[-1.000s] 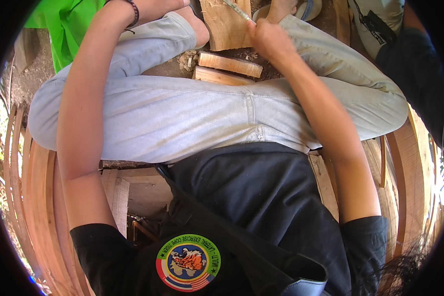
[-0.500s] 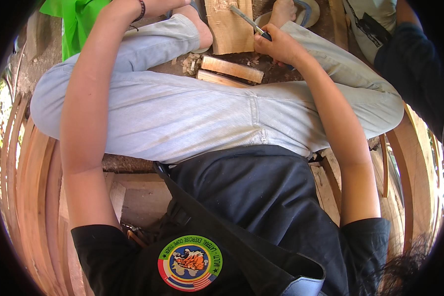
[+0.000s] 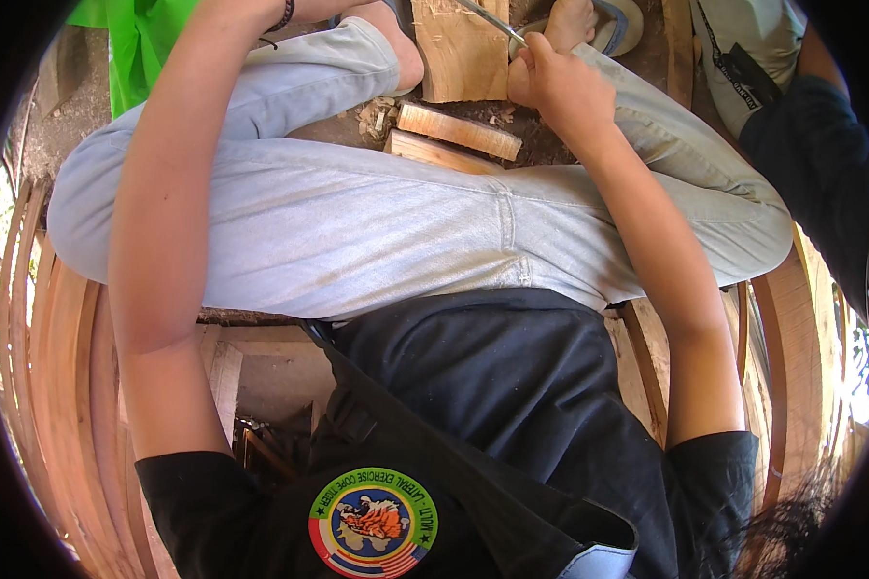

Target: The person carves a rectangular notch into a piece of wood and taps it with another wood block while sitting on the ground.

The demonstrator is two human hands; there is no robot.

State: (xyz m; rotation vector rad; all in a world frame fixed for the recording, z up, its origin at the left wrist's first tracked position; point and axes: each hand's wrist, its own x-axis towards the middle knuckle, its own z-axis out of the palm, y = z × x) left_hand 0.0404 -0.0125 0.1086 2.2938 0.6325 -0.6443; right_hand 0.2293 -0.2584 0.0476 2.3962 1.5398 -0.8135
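Observation:
My right hand (image 3: 568,85) is closed in a fist around the handle of a chisel (image 3: 492,21). Its metal shaft slants up and left over a pale wooden board (image 3: 462,63), and its tip runs out of the upper edge. The handle is hidden in my fingers. Between my feet, the board has a roughly cut patch near the top. My left hand (image 3: 330,8) barely shows at the upper edge, beyond a dark bracelet on the wrist; its fingers are out of sight.
Two small wood blocks (image 3: 459,130) lie in front of my crossed legs, among wood shavings (image 3: 377,118). Green cloth (image 3: 145,53) hangs at the upper left. Another person's dark sleeve (image 3: 816,145) is at the right. Curved wooden slats (image 3: 72,386) surround me.
My right hand has turned, its knuckles now upward, and the chisel's handle has gone from sight. The chisel's tip has left the upper edge. My left hand has slipped further out of view.

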